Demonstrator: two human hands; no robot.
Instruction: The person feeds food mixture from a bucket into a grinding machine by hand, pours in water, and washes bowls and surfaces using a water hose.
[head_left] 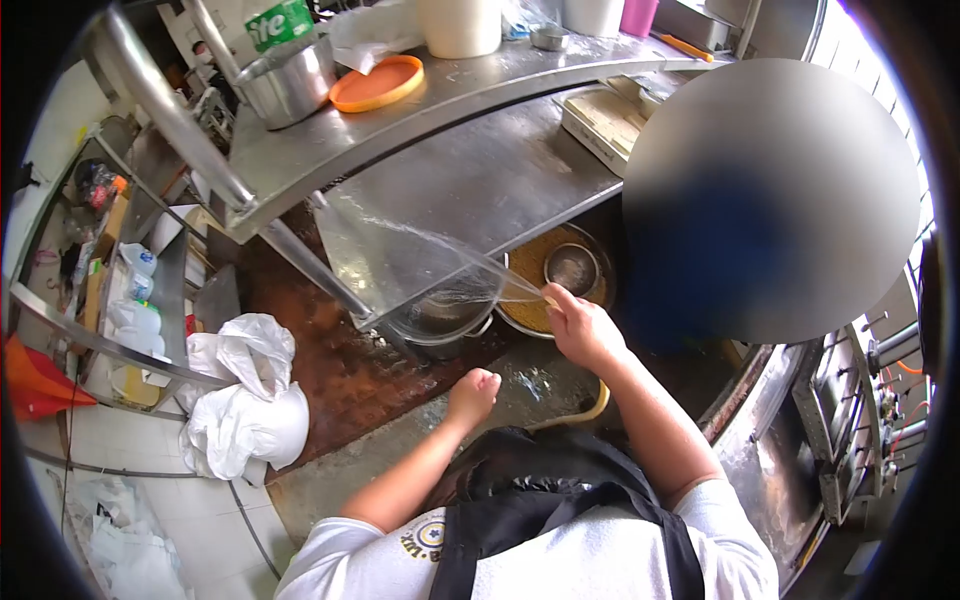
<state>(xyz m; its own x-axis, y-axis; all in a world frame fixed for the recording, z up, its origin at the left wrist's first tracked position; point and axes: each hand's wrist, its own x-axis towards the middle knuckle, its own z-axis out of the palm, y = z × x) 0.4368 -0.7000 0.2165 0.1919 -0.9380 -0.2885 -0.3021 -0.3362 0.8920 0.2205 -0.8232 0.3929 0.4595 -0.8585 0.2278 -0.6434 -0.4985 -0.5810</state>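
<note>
My right hand [582, 328] is closed at the end of a thin, see-through, streaky sheet that looks like clear plastic film [470, 257]. The film stretches leftward from my fingers over the lower steel shelf's edge and a metal pot [440, 318]. Just beyond my right hand is a wide pan of brown-yellow, grainy food [530, 262], with a round metal bowl [572, 270] resting in it. My left hand [473, 398] is curled into a fist, lower and to the left, apart from the pot. Whether anything is inside it is hidden.
The upper steel shelf [400, 130] carries a steel pot [290, 85], an orange lid [377, 84] and a cream bucket [460, 27]. A tray [600, 125] sits on the lower shelf [440, 170]. White bags [245, 400] stand left. A blurred person [760, 210] is at right, near a stove [840, 400].
</note>
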